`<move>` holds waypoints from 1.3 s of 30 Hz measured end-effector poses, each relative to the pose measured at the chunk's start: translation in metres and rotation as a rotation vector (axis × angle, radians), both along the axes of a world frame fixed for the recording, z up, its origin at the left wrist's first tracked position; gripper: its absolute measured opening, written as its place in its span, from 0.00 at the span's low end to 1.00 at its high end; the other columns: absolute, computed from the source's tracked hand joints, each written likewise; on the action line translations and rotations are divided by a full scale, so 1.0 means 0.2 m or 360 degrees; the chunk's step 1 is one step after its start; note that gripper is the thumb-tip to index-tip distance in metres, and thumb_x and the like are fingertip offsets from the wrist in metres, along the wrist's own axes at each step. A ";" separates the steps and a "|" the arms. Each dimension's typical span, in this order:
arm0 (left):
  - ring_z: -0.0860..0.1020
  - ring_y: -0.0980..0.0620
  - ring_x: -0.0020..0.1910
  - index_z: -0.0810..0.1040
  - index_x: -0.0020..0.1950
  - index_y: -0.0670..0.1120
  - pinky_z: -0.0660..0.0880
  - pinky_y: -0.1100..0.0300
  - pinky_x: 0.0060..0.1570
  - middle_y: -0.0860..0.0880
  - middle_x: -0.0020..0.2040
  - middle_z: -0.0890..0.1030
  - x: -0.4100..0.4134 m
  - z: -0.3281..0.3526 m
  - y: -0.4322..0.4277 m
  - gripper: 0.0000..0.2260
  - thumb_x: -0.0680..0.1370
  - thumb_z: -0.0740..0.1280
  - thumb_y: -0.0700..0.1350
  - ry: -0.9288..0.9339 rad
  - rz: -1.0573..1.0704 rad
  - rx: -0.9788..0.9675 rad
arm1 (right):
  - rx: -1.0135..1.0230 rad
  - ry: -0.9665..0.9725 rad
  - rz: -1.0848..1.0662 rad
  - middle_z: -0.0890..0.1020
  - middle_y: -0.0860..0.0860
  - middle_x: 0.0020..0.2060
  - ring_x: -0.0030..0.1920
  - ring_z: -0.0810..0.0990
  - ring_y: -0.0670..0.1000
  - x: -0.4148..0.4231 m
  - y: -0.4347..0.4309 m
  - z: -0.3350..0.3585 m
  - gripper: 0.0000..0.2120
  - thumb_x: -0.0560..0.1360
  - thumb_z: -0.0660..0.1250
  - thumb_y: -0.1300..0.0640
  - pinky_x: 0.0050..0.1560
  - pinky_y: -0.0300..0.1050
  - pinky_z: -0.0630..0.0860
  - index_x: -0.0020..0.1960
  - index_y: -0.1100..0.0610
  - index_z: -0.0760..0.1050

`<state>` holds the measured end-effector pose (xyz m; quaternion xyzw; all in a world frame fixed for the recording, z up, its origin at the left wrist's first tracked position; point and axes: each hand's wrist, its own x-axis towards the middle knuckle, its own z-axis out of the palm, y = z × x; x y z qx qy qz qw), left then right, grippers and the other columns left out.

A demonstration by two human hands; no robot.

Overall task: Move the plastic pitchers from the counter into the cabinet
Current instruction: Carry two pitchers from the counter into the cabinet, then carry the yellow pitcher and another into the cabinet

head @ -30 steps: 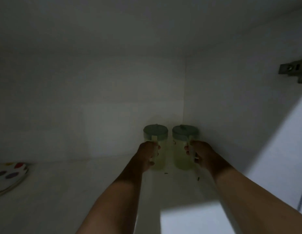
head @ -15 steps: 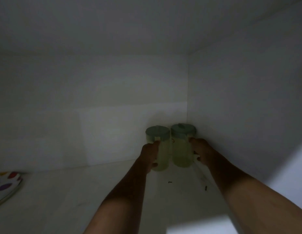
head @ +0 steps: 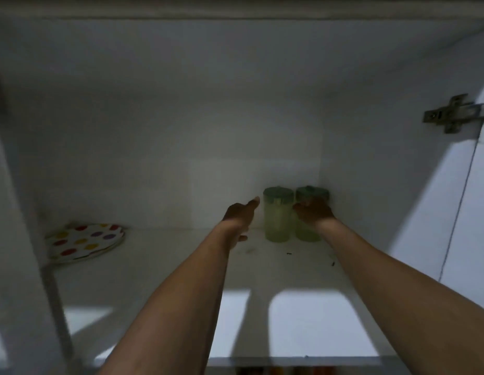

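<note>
Left hand (head: 239, 212) has let go of its pitcher (head: 277, 217), fingers now spread.

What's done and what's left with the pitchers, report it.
Done: both pitchers stand upright on the shelf, back right corner. In hand: left hand is open beside them; right hand overlaps the right pitcher, contact unclear. Left: pull both arms out.

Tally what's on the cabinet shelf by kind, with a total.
Pitchers: 2 (left pitcher, right pitcher)
Spotted plates: 1 stack, number of plates unclear
Total: 3 items, counting the stack as one
</note>
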<state>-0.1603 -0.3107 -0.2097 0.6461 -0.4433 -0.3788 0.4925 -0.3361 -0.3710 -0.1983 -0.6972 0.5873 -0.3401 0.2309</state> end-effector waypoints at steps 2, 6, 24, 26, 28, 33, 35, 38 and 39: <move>0.78 0.43 0.57 0.74 0.67 0.43 0.76 0.49 0.55 0.45 0.60 0.79 0.03 0.00 0.20 0.27 0.80 0.61 0.63 0.0011 0.0028 -0.0032 | -0.0012 0.0024 0.0147 0.77 0.61 0.66 0.65 0.76 0.60 0.09 0.20 0.02 0.18 0.81 0.60 0.54 0.63 0.46 0.70 0.68 0.61 0.73; 0.78 0.47 0.45 0.78 0.59 0.44 0.74 0.54 0.46 0.47 0.50 0.81 0.10 -0.04 0.61 0.21 0.79 0.63 0.61 0.0006 0.0180 -0.0101 | 0.0049 -0.0297 0.0446 0.82 0.57 0.44 0.45 0.81 0.56 0.27 0.62 -0.04 0.07 0.77 0.67 0.52 0.44 0.47 0.76 0.47 0.56 0.76; 0.79 0.44 0.44 0.78 0.52 0.47 0.74 0.51 0.49 0.48 0.49 0.79 1.41 -0.30 3.24 0.14 0.79 0.64 0.58 0.0152 0.1188 0.0419 | 0.0391 0.0124 0.1845 0.80 0.56 0.35 0.32 0.79 0.53 1.97 2.57 -0.28 0.05 0.78 0.64 0.58 0.32 0.42 0.70 0.45 0.56 0.76; 0.79 0.45 0.43 0.78 0.51 0.49 0.74 0.52 0.48 0.48 0.48 0.79 1.55 -0.33 3.59 0.13 0.79 0.63 0.58 0.0177 0.1347 0.0461 | 0.0438 0.0153 0.1983 0.80 0.56 0.36 0.35 0.81 0.53 2.17 2.85 -0.33 0.05 0.78 0.63 0.58 0.32 0.41 0.70 0.44 0.57 0.75; 0.78 0.46 0.41 0.77 0.50 0.49 0.72 0.53 0.47 0.49 0.48 0.78 1.67 -0.36 3.92 0.13 0.80 0.63 0.58 0.0206 0.1499 0.0484 | 0.0484 0.0164 0.2109 0.81 0.55 0.36 0.35 0.83 0.53 2.37 3.13 -0.39 0.05 0.76 0.63 0.57 0.32 0.41 0.71 0.43 0.56 0.75; 0.76 0.47 0.36 0.77 0.52 0.47 0.71 0.56 0.42 0.49 0.44 0.79 1.88 -0.54 4.52 0.14 0.78 0.65 0.57 0.0286 0.1887 0.0531 | 0.0567 0.0232 0.2309 0.81 0.55 0.38 0.38 0.82 0.53 2.69 3.65 -0.54 0.05 0.76 0.65 0.55 0.40 0.46 0.74 0.43 0.55 0.75; 0.75 0.48 0.33 0.76 0.51 0.47 0.70 0.58 0.39 0.50 0.40 0.77 1.94 -0.62 4.63 0.14 0.77 0.65 0.58 0.0355 0.1915 0.0552 | 0.0599 0.0277 0.2312 0.81 0.55 0.38 0.38 0.80 0.53 2.80 3.74 -0.60 0.06 0.77 0.65 0.56 0.41 0.47 0.73 0.42 0.55 0.74; 0.72 0.49 0.30 0.75 0.48 0.49 0.68 0.57 0.39 0.50 0.39 0.75 2.07 -0.72 4.70 0.12 0.78 0.65 0.57 0.0450 0.1920 0.0549 | 0.0656 0.0315 0.2287 0.78 0.55 0.38 0.37 0.77 0.54 2.98 3.80 -0.71 0.05 0.77 0.65 0.57 0.40 0.46 0.71 0.42 0.55 0.72; 0.71 0.49 0.29 0.75 0.47 0.49 0.68 0.57 0.39 0.50 0.38 0.75 2.11 -0.75 4.70 0.11 0.78 0.64 0.57 0.0464 0.1919 0.0557 | 0.0671 0.0324 0.2268 0.78 0.55 0.38 0.37 0.77 0.54 3.04 3.80 -0.74 0.05 0.76 0.66 0.57 0.40 0.46 0.71 0.42 0.55 0.72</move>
